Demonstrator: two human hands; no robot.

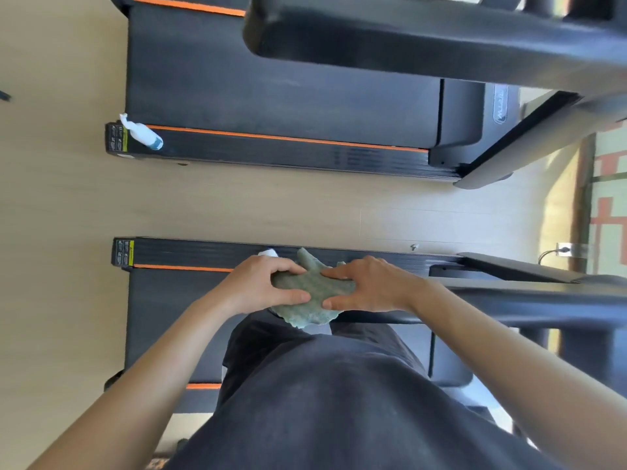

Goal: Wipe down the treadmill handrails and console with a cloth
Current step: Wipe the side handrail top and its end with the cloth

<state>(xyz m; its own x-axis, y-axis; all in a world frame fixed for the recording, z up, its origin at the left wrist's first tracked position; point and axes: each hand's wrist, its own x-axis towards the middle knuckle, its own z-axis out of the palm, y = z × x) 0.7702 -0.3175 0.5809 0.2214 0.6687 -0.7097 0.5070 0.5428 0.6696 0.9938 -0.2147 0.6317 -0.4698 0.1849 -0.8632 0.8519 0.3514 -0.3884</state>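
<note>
A green patterned cloth (pixel 314 293) is bunched over the end of a black treadmill handrail (pixel 475 300) in the middle of the view. My left hand (pixel 264 286) pinches the cloth's left side between thumb and curled fingers. My right hand (pixel 366 286) grips its right side, thumb and forefinger pointing left along the cloth. The handrail runs rightward from under the cloth toward the console area, which is cut off at the right edge. My dark clothing fills the bottom of the frame.
A second treadmill (pixel 288 96) stands beyond a strip of light wooden floor (pixel 237 205), its handrail (pixel 407 39) across the top. A spray bottle (pixel 144 134) lies on that treadmill's side rail. A wall socket with a plug (pixel 563 250) is at the right.
</note>
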